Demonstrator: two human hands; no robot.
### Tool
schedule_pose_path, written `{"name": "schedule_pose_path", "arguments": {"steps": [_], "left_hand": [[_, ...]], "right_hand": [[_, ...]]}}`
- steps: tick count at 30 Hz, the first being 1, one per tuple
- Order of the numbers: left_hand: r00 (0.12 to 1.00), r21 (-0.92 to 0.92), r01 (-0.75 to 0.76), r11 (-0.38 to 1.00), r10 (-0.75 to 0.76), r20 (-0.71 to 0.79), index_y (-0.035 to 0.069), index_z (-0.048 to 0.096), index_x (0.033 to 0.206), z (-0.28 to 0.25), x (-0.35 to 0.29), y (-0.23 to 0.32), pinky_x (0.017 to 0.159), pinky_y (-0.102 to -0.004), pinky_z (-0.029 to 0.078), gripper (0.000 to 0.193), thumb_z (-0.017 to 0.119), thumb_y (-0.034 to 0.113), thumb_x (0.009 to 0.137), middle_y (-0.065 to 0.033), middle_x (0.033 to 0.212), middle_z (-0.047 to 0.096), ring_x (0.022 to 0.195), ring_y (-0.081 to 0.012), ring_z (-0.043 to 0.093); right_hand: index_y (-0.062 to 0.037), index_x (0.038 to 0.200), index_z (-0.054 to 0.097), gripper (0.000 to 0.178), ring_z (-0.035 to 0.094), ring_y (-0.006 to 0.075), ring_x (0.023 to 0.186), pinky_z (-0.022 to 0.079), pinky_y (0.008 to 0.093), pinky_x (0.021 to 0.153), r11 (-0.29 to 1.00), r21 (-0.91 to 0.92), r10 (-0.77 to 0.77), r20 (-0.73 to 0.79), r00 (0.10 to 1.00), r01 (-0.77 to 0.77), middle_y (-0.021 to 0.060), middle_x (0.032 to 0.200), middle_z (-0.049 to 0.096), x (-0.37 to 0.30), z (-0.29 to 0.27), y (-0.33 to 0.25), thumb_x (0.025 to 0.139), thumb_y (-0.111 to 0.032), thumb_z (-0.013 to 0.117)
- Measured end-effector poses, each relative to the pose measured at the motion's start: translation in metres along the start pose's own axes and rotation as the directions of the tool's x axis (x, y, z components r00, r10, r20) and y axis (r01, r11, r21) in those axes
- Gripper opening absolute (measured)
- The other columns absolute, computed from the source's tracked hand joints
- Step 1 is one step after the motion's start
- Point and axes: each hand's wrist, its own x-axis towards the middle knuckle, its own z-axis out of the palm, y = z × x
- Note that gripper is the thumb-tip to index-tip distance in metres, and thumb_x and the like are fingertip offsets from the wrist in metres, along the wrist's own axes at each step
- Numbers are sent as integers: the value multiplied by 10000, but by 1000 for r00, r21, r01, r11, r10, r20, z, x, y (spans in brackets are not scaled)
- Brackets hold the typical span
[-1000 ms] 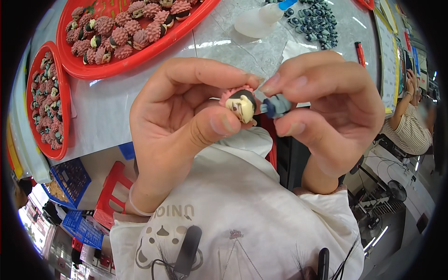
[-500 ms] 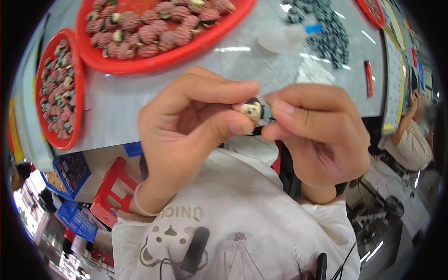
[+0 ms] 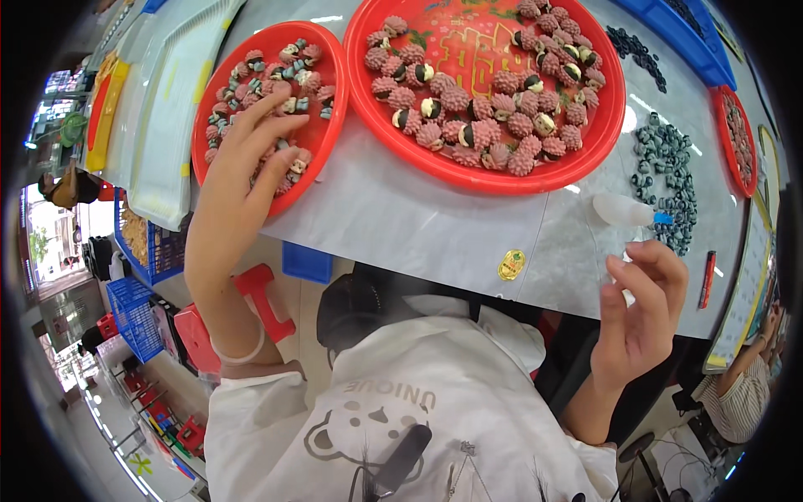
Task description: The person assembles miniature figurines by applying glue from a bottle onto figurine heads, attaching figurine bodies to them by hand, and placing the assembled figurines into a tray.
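My left hand [image 3: 238, 184] reaches over the smaller red tray [image 3: 197, 138] at the left, its fingers spread among small figurines [image 3: 241, 92] with pink ridged tops and grey-blue bodies. Whether a fingertip touches one is hard to make out. At the right, above the table's near edge, my right hand [image 3: 640, 326] is raised with fingers loosely curled and apart; nothing shows between them. Just beyond it lie a translucent white squeeze bottle [image 3: 621, 210] with a blue tip and a heap of small dark grey-green pieces [image 3: 667, 171].
A large round red tray [image 3: 418, 159] holds many pink ridged heads [image 3: 456, 98], some showing cream and black. A gold oval sticker [image 3: 511, 265] lies near the table's edge. A red marker [image 3: 708, 279] is at the right. A blue tray [image 3: 703, 42] stands far right.
My hands have separated; they held a small figurine together before. The left moved to the smaller tray and opened. My right hand drew away to the right. The view has shifted.
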Motion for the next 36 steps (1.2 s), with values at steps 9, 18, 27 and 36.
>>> {"name": "schedule_pose_path", "arguments": {"steps": [9, 18, 27, 36], "left_hand": [[956, 82, 158, 984, -132, -261, 63, 429, 1180, 6, 23, -43, 954, -357, 253, 403, 417, 299, 853, -161, 1227, 395, 1144, -290, 360], [996, 201, 37, 979, -52, 70, 115, 395, 1230, 4, 18, -9, 979, -359, 226, 420, 436, 252, 835, -133, 1313, 299, 1209, -297, 275], [960, 57, -278, 959, 275, 52, 53, 544, 988, 26, 46, 86, 784, -323, 398, 230, 506, 45, 761, -108, 1001, 518, 927, -245, 505], [983, -140, -182, 973, 178, -40, 9, 502, 835, 44, 56, 77, 631, -323, 412, 132, 539, 23, 709, -118, 772, 517, 749, -268, 515]], "right_hand": [[31, 802, 581, 150, 487, 174, 695, 381, 228, 585, 996, -3, 90, -105, 990, -91, 119, 804, 520, 4, -16, 4, 667, 88, 549], [31, 784, 593, 141, 450, 107, 584, 326, 186, 508, 977, 74, 200, 21, 980, -201, 74, 714, 526, -3, -24, 10, 669, 102, 553], [24, 790, 598, 149, 446, 100, 566, 315, 189, 476, 984, -1, 178, 12, 984, -178, 74, 715, 539, -2, -30, 15, 670, 100, 551], [30, 793, 591, 151, 448, 106, 576, 332, 193, 504, 984, -50, 174, 9, 985, -173, 77, 710, 541, -3, -41, 24, 670, 102, 540]]}}
